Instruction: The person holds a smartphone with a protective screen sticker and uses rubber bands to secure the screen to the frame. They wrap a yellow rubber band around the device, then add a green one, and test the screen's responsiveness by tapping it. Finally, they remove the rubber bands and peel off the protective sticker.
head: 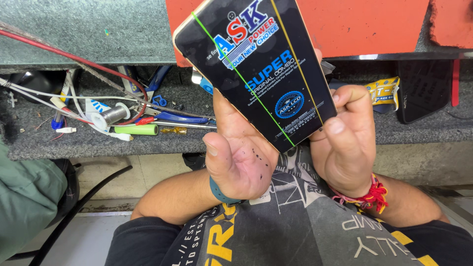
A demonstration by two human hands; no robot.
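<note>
Both my hands hold up a black phone display panel (256, 69) with a printed protective film and thin green and yellow lines across it, tilted toward the camera. My left hand (236, 157) supports its lower left edge from behind, palm speckled with dark dots, thumb free. On the lower right edge, my right hand (347, 140) grips with thumb and curled fingers. A teal band sits on my left wrist and red threads on my right wrist.
A grey carpeted shelf (162, 140) carries a solder spool (111, 116), a green tube (136, 130), blue-handled tools (180, 118), red and white wires (74, 59). A yellow packet (385, 92) and a black panel (423, 88) lie right. A green sleeve (24, 197) is left.
</note>
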